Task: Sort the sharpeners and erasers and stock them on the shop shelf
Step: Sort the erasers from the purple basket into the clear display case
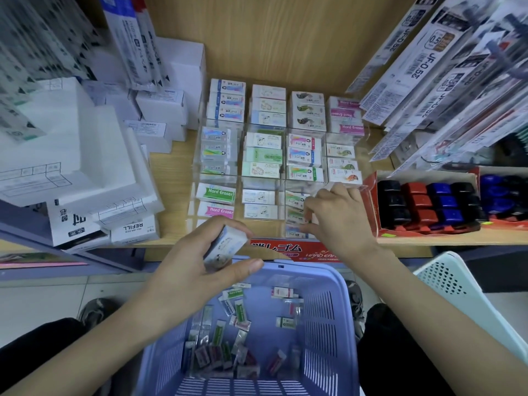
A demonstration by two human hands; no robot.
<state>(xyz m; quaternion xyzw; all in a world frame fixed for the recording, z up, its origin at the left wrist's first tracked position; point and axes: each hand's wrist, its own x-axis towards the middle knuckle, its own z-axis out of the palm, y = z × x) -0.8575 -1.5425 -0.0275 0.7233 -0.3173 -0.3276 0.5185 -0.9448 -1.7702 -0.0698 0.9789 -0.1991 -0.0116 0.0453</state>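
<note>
Nearest thing is the lilac basket [337, 284] sitting between the person's knees, with a scatter of loose wrapped erasers [228, 338] in the bottom pointing every which way. It's too blurry down there to read most labels. Over the basket's far rim on the left side, the left hand [194, 267] has its grip clamped on a white eraser with a pale blue sleeve [225, 247], fingers on top and thumb underneath. Its long axis is tilted, with the low end toward the basket and the high end aimed up-right at the shelf. Past the far rim on the right, the right hand [337, 215] is dipped into the front-right slot of a clear stepped organiser [257, 182]. Its fingertips are down among the erasers there, but they're smeared, so I can't tell if that grip is closed on one. The organiser sits on a wooden shelf [177, 167] straight beyond the basket, its rows full of erasers lying flat with their long sides running left-right. Further right of the basket is a red tray of black, red and blue sharpeners [428, 204], partly cut off by hanging refill packs [445, 67]. Far left of the basket are stacked white boxes [71, 155]. A white basket [457, 281] pokes in just right of it.
</note>
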